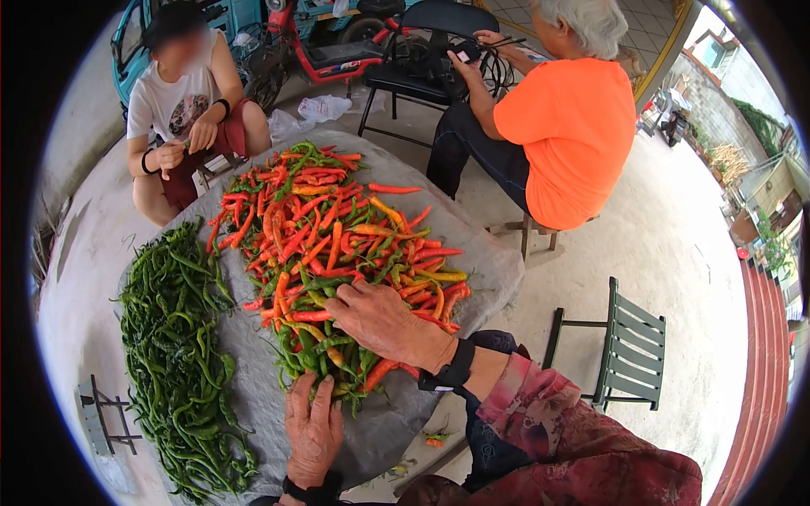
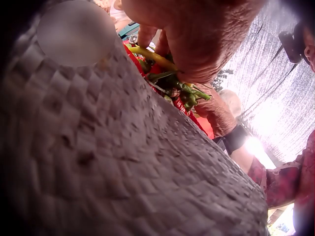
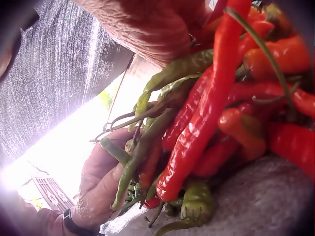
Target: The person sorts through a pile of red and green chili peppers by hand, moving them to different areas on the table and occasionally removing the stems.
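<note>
A heap of red, orange and green peppers (image 1: 329,228) lies on a grey woven sheet (image 1: 253,354). Across the heap's lower right part reaches the right hand (image 1: 392,325), fingertips among the peppers; whether they pinch one cannot be told. At the near edge the left hand (image 1: 314,428) rests with fingers extended against green peppers. In the right wrist view, the left hand (image 3: 101,179) is beside green peppers (image 3: 147,147), below the right hand (image 3: 147,29). The left wrist view shows the left hand (image 2: 197,34) over a yellow-green pepper (image 2: 152,58).
A long pile of green peppers (image 1: 177,363) lies on the left of the sheet. Two people sit beyond it, one in white (image 1: 181,101), one in orange (image 1: 565,135). A green chair (image 1: 633,346) stands at right, a small stool (image 1: 105,417) at left.
</note>
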